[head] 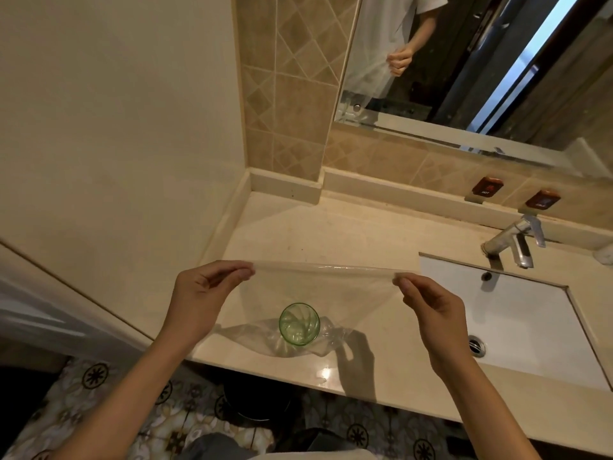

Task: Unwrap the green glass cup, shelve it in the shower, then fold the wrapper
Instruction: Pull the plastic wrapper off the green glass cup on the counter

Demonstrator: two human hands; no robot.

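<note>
The green glass cup (299, 324) stands upright on the beige counter (331, 234), near its front edge, seen from above through clear film. A clear plastic wrapper (325, 280) is stretched flat in the air above the cup. My left hand (202, 297) pinches its left top corner and my right hand (431, 307) pinches its right top corner. The wrapper's lower part (252, 336) lies crumpled on the counter around the base of the cup.
A white sink (517, 313) with a drain and a chrome tap (512, 240) sits to the right. A mirror (464, 61) hangs on the tiled back wall. Two brown holders (487, 187) stand behind the tap. A dark bin (255, 400) stands on the patterned floor under the counter.
</note>
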